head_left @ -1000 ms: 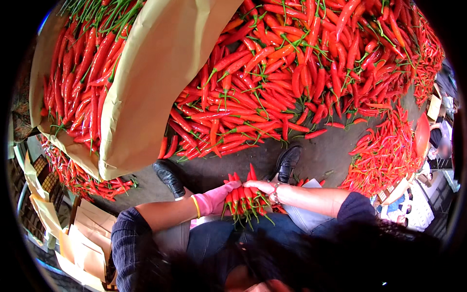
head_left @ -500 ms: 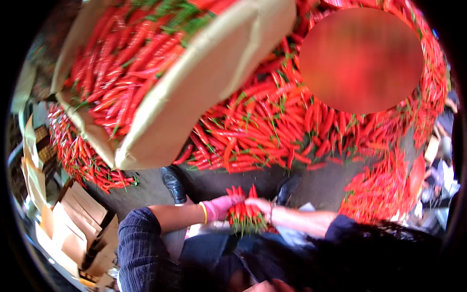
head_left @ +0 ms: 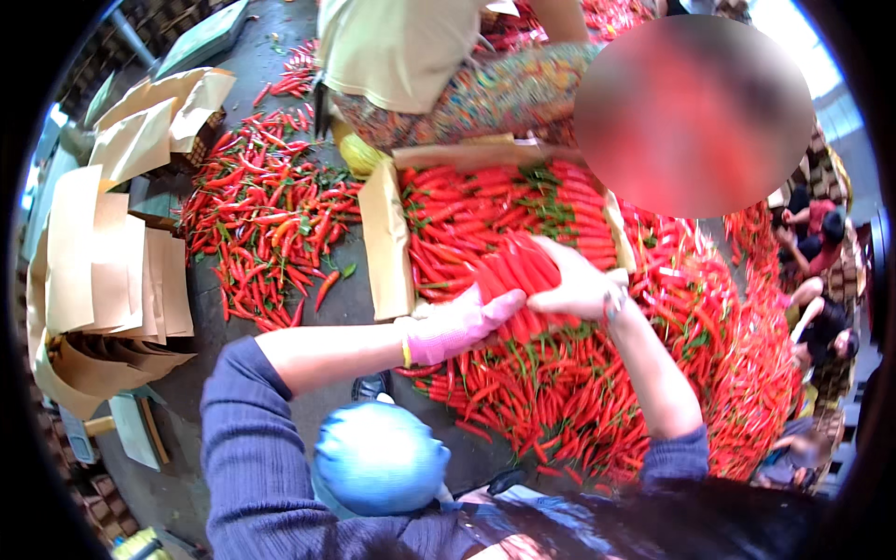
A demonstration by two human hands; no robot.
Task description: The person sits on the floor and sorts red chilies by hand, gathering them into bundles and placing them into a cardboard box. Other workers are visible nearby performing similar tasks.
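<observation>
My left hand (head_left: 453, 327), in a pink glove with a yellow cuff, and my right hand (head_left: 569, 289), with a bracelet at the wrist, grip a bunch of long red chilies (head_left: 513, 275) between them. The bunch is held over the near edge of an open paper-lined box (head_left: 381, 238), where red chilies (head_left: 448, 196) lie in rows with some green stems showing. A large loose heap of chilies (head_left: 579, 411) spreads beneath my arms and to the right of the box.
A co-worker in patterned trousers (head_left: 429, 103) is just beyond the box. Folded paper sheets and cartons (head_left: 112, 261) stand at left, beside a scattered chili pile (head_left: 261, 215). Several people (head_left: 817, 317) sit along the right. A rounded light blue thing (head_left: 378, 457) is below me. A blurred oval hides the upper right.
My hands and the bunch have moved from near my lap up and forward to the box. The view has swung, bringing the box, the co-worker and the left-hand cartons into sight.
</observation>
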